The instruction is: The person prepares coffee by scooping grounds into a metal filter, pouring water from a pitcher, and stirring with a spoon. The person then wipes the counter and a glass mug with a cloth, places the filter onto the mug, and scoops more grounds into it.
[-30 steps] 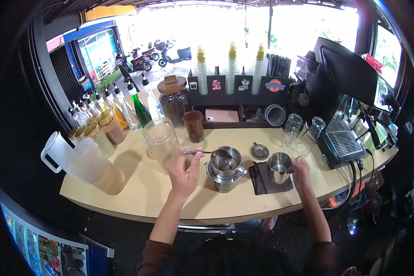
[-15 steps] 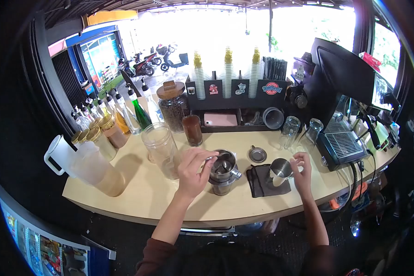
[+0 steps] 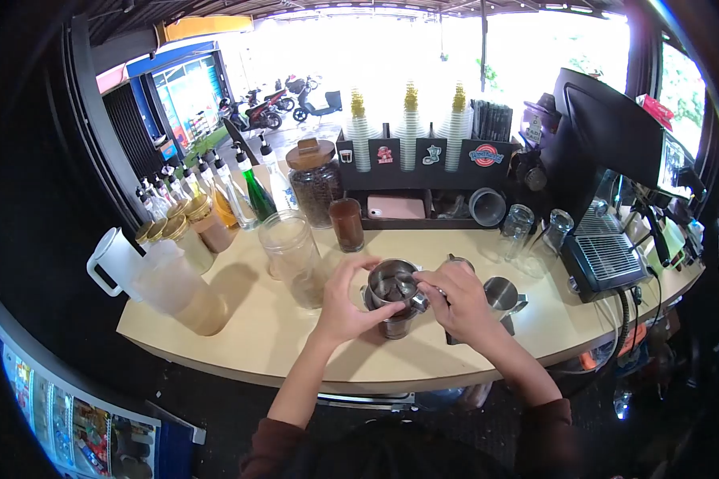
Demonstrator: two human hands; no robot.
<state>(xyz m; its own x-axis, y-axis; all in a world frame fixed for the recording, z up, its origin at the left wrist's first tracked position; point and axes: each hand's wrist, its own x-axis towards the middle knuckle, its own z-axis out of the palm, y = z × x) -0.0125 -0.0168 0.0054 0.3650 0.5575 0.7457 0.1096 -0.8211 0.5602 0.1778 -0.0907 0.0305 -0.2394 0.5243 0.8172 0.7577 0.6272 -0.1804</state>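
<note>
Now our left grip [image 3: 351, 306] clasps one metal cup [image 3: 383, 274] on the bench [image 3: 252, 347], our right grip [image 3: 458, 305] pinches one spoon [image 3: 410, 279] dipped in it, and three cup stacks [image 3: 408, 140] stand beyond.

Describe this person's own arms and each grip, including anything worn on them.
Each grip is a bare hand: neither the left hand nor the right hand wears a glove. The left sleeve and right sleeve are dark reddish-brown, with no marking visible, and leave the left forearm and right forearm bare. No watch or bracelet shows at either wrist.
</note>
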